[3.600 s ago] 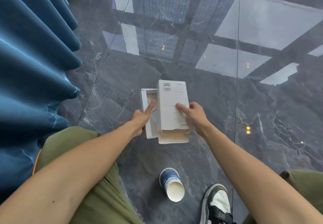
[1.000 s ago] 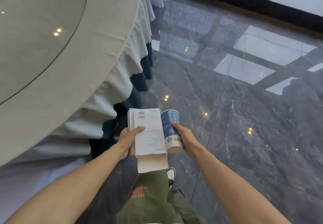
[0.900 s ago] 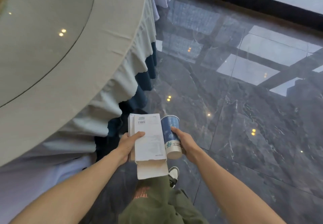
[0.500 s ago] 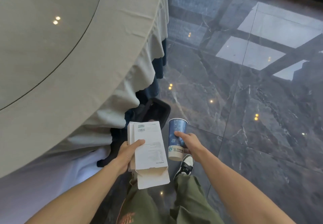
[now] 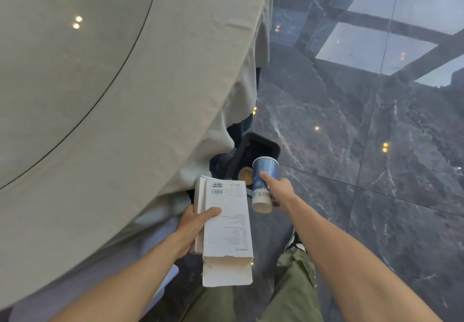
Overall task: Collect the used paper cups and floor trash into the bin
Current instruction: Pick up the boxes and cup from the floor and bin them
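Left hand (image 5: 194,223) is gripping a white cardboard box (image 5: 226,226), thumb lying across the printed face, fingers wrapped behind. The box is pointing away from the person, barcode labels at the far end, open flap hanging at the near end over the green trousers (image 5: 288,289). A second white piece is sitting under or beside the box on its left; cannot tell whether it is a separate box or a sleeve.

Right hand (image 5: 277,188) is closed on a blue paper cup (image 5: 265,183), index finger stretching up the cup wall, the other fingers hidden behind it. The cup is tilting with its rim facing away and its white base toward the person, held in the air just right of the box, not touching it.

A black bin (image 5: 261,146) is standing on the dark marble floor (image 5: 351,146), partly tucked under the edge of the surface. The cup is hovering at the bin's near-right rim. Something round and tan is showing inside the bin; too small to identify.

The surface (image 5: 100,95) is round, covered with a grey tablecloth (image 5: 175,120) draping over the edge, and is filling the left of the view. One black-and-white shoe (image 5: 295,242) is peeking out beside the right forearm.
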Tool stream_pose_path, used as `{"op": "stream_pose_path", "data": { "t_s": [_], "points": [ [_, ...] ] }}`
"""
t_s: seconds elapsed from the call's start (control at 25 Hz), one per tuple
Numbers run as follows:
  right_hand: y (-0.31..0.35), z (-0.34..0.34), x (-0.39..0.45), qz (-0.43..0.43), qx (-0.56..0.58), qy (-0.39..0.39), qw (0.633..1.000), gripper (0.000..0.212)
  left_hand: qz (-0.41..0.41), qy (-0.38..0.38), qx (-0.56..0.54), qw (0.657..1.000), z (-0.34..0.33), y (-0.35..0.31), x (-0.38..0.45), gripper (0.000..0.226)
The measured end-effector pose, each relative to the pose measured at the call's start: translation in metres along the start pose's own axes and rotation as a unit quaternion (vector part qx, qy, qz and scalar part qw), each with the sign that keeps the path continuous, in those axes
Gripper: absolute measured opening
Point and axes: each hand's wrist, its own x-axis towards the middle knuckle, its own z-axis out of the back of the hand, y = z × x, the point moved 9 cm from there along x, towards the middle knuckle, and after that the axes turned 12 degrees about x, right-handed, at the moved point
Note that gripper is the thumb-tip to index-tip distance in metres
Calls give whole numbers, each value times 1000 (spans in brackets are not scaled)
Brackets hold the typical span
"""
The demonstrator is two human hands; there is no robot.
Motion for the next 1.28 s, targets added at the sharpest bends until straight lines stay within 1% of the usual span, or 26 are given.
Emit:
{"op": "stream_pose_path", "data": {
  "t_s": [0.04,0.08,0.16,0.24,0.32,0.36,0.44,0.48,0.56,0.6,0.64,0.68,0.72,0.76,0.84,0.92,1.04,1.08,1.16,1.24,1.28],
  "points": [
    [7,-7,11,4,-2,0,1000,69,-1,0,2,1000,2,3,7,60],
    [14,-11,20,9,-14,-5,1000,66,0,1,5,1000,2,4,11,64],
    [24,-12,37,26,-43,-31,998,50,4,7,8,1000,1,7,19,81],
    [24,-8,39,24,-56,-51,997,36,5,13,5,1000,-1,6,23,89],
    [15,-6,26,9,-73,-51,996,33,6,14,8,1000,-3,5,25,92],
    [9,-5,18,3,-77,-43,996,35,4,11,8,1000,-4,2,24,90],
    [-7,-7,0,-8,-61,-5,998,41,-2,8,6,1000,-6,-4,23,84],
    [-13,-10,-13,-18,-43,27,999,47,0,3,7,1000,-7,-7,22,82],
    [-30,-22,-36,-68,-6,132,989,60,0,-16,5,1000,-7,-11,22,76],
    [-39,-30,-50,-103,1,194,976,62,-3,-27,5,1000,-8,-13,22,77],
    [-46,-38,-63,-132,7,252,959,58,-6,-38,5,999,-8,-16,23,83],
    [-50,-42,-75,-151,19,291,944,50,-9,-46,8,999,-10,-17,25,92],
    [-53,-44,-80,-162,36,306,937,43,-9,-56,13,998,-12,-16,27,99],
    [-55,-43,-80,-165,48,304,937,38,-7,-70,17,997,-13,-15,28,98],
    [-58,-34,-68,-157,62,269,948,37,9,-95,20,995,-13,-11,31,81],
    [-58,-23,-49,-138,63,209,966,39,21,-109,10,994,-12,-2,37,71],
    [-39,-11,-24,-74,31,124,989,40,29,-138,11,990,-2,8,39,63],
    [-31,-12,-20,-60,13,114,992,39,39,-149,21,988,2,12,38,57],
    [-15,-18,-15,-44,-33,116,992,34,61,-160,40,984,10,19,39,46],
    [0,-20,-10,-23,-60,113,992,30,66,-158,47,984,15,21,41,43],
    [8,-18,-5,-10,-55,97,994,30,66,-157,43,985,17,22,43,42]
  ]
}}
